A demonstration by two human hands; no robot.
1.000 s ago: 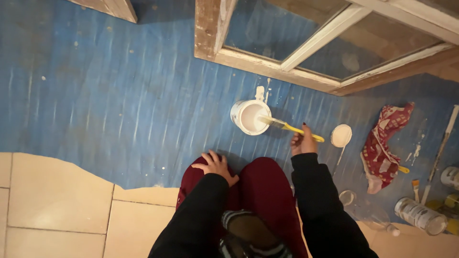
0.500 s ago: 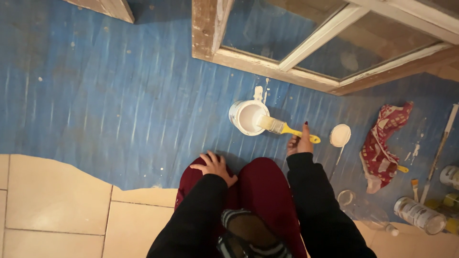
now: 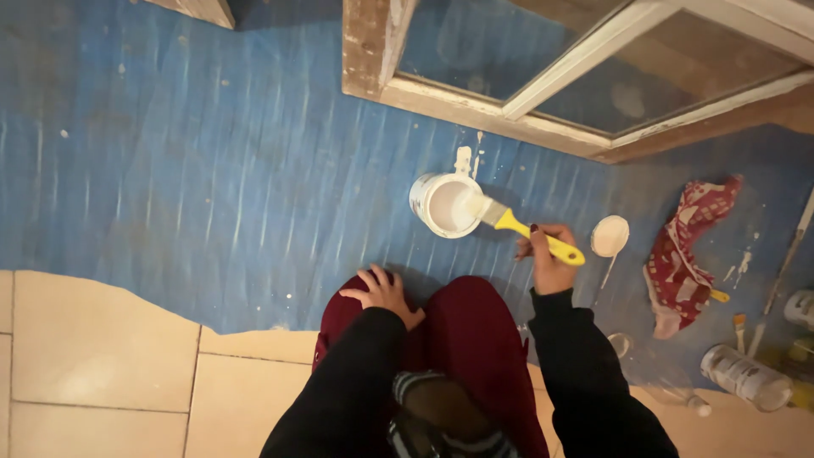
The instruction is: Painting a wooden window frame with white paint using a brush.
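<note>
I see my right hand [image 3: 547, 259] pinching the yellow handle of a paintbrush [image 3: 519, 227], fingers curled shut around it, with the bristles dipped into the open paint can [image 3: 445, 203]. The can sits on the blue sheet [image 3: 212, 170] in the middle of the floor, just far of my knees, its white paint showing inside and a blue-and-white label band on its left wall (too small to make out anything more). My left hand [image 3: 381, 293] rests flat on my dark red trouser knee [image 3: 462, 339], fingers spread and holding nothing.

Just right of the brush lies the round white lid [image 3: 610, 235], apart from the can. Further right a red-and-white patterned rag [image 3: 687, 250] lies crumpled on the sheet. At the near right a clear glass jar [image 3: 746, 377] lies on its side, with a pale label wrapped around it. At the far side a worn window frame [image 3: 543, 76] with white bars lies on the floor.
</note>
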